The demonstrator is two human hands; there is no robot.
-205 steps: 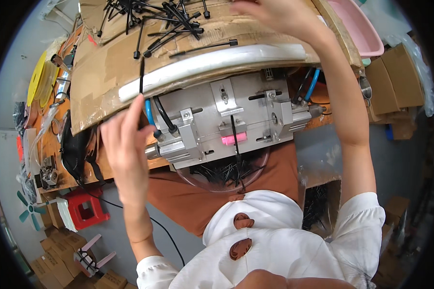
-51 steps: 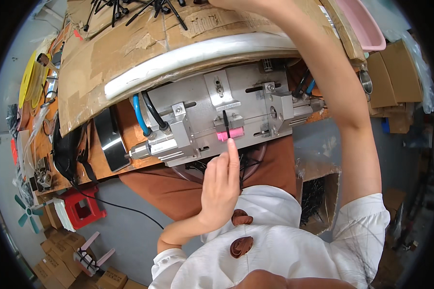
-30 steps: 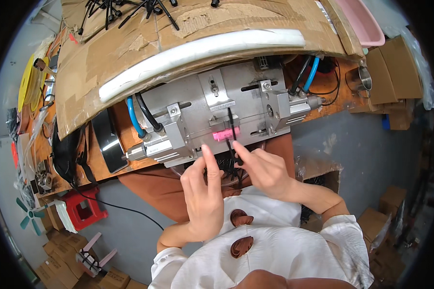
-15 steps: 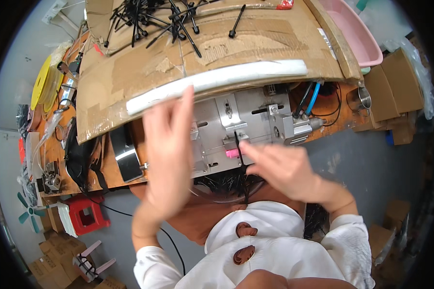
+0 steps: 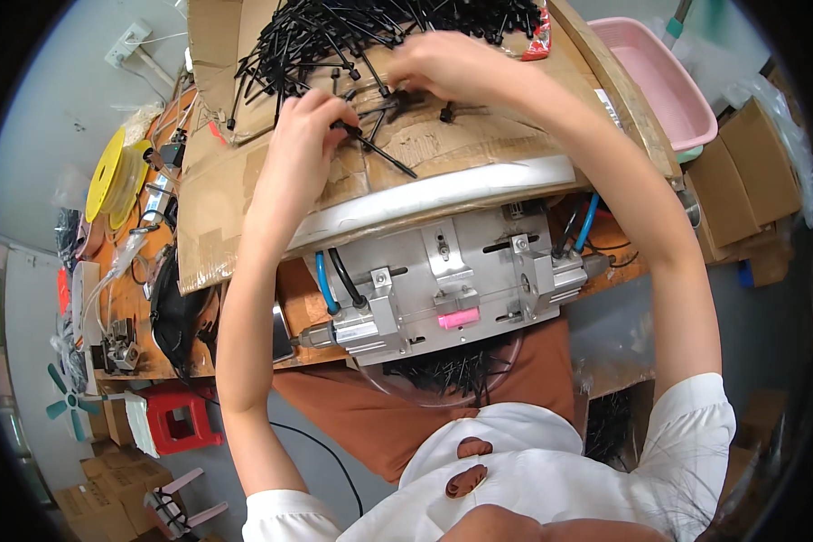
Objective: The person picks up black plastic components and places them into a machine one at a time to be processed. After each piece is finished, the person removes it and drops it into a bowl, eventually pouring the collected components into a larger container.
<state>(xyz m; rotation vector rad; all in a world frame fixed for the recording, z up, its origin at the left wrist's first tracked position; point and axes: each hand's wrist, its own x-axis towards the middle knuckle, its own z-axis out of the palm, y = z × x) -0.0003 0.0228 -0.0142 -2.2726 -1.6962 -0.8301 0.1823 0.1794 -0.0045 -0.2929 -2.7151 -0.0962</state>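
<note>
My left hand (image 5: 304, 135) is over the cardboard, its fingers closed on a thin black stick-like part (image 5: 384, 155) with a thicker head. The part's thin end points toward the white strip along the cardboard's edge. My right hand (image 5: 443, 68) reaches to the front of a large pile of similar black parts (image 5: 334, 36). Its fingers are curled down among them, and what they grip is hidden. A few loose parts lie between the two hands. Nearer to me sits a metal fixture (image 5: 447, 262) with a pink piece (image 5: 459, 318) at its front; neither hand touches it.
The cardboard (image 5: 230, 244) has a white padded strip (image 5: 443, 185) along its near edge. A clear bowl (image 5: 384, 384) of black parts rests below the fixture. Blue hoses (image 5: 325, 280) run to it. A pink basin (image 5: 641, 81), yellow spool (image 5: 107, 172) and red stool (image 5: 176, 420) stand around.
Both hands have moved from the fixture up to the cardboard. The black part that stood at the fixture by my right hand is gone from there. More of the pile is in view.
</note>
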